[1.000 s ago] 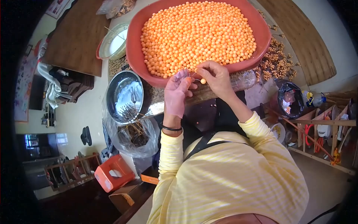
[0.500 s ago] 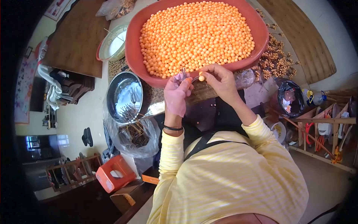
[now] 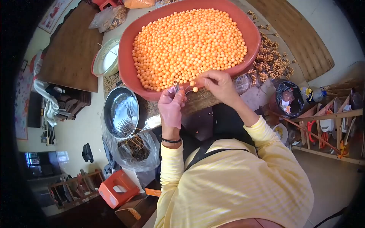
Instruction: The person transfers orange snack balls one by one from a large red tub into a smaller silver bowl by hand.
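My left hand (image 3: 171, 108), in a thin pink glove, is closed on a small bunch of thin dark stems (image 3: 176, 86). One stem curves out to the right with an orange bead (image 3: 195, 89) at its end. My right hand (image 3: 219, 88) is bare, thumb and forefinger pinched together beside another orange bead (image 3: 192, 83); their tips partly hide what they hold. Both hands are over the near rim of a large red tub (image 3: 253, 57) heaped with orange beads (image 3: 186, 45).
To the left are a dark metal bowl (image 3: 114, 110) with stems, a plastic bag (image 3: 152, 161) of stems and a basin of white liquid (image 3: 100, 62). Beaded sprigs (image 3: 272, 57) lie right of the tub. A black-lined bin (image 3: 289, 98) and a wooden rack (image 3: 330, 114) stand further right.
The view has shifted, so the tub and hands appear lower and further left. My right fingertips have moved slightly off the bead at the stem's end, which now shows apart from them.
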Available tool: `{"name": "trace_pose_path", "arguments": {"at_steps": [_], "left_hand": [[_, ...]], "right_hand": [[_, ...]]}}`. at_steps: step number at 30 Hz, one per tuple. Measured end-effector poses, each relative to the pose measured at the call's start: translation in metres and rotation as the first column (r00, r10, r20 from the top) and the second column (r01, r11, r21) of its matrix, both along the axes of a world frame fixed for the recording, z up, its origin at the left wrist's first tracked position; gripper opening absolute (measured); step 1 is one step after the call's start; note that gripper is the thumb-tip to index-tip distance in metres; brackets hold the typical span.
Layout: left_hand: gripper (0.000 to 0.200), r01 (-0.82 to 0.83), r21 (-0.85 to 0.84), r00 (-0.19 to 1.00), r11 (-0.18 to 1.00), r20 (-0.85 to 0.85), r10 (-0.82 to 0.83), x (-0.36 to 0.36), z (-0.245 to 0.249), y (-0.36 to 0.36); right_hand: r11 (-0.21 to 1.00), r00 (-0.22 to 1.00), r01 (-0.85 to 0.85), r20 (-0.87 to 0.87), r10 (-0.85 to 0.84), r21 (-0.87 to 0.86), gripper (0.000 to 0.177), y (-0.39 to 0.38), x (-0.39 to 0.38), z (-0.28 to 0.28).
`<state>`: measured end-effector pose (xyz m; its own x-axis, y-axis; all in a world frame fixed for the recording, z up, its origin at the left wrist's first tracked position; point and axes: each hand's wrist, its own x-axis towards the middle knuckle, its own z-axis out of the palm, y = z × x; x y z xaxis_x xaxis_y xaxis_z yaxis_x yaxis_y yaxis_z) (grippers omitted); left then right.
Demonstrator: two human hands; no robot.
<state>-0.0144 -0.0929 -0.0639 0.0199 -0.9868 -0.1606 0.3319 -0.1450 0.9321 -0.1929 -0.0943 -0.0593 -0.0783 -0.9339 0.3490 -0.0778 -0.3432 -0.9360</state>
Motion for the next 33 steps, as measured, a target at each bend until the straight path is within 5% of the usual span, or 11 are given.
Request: {"name": "trace_pose_path", "arguments": {"at_steps": [5, 7, 12, 17, 23, 27, 33], "left_hand": [[0.015, -0.010, -0.003, 1.000, 1.000, 0.000, 0.010, -0.002, -0.004, -0.002], [0.017, -0.003, 0.012, 1.000, 1.000, 0.006, 0.003, 0.000, -0.006, -0.003], [0.021, 0.019, 0.048, 1.000, 0.999, 0.013, -0.019, 0.001, -0.008, -0.003], [0.023, -0.009, 0.040, 1.000, 0.999, -0.003, 0.010, -0.003, -0.003, -0.001], [0.025, 0.032, 0.057, 0.999, 0.998, 0.036, -0.034, -0.003, -0.001, -0.001], [0.024, 0.015, 0.064, 0.999, 0.998, 0.051, -0.019, -0.003, -0.002, -0.001], [0.022, -0.009, 0.015, 1.000, 1.000, -0.001, 0.009, -0.005, -0.004, -0.001]], "right_hand": [[0.966, 0.963, 0.193, -0.157, -0.221, -0.175, 0.006, -0.041, -0.033, 0.006], [0.923, 0.847, 0.243, -0.399, -0.353, -0.299, 0.010, -0.064, -0.046, 0.009], [0.931, 0.598, 0.269, -0.715, -0.361, -0.246, 0.012, -0.097, -0.052, 0.015], [0.944, 0.424, 0.213, -0.846, -0.323, -0.253, 0.013, -0.119, -0.050, 0.006], [0.927, 0.518, 0.249, -0.771, -0.372, -0.280, 0.012, -0.129, -0.058, 0.000], [0.949, 0.699, 0.247, -0.642, -0.314, -0.195, 0.012, -0.122, -0.071, 0.013], [0.976, 0.633, 0.210, -0.753, -0.177, -0.053, 0.013, -0.115, -0.065, 0.022]]}}
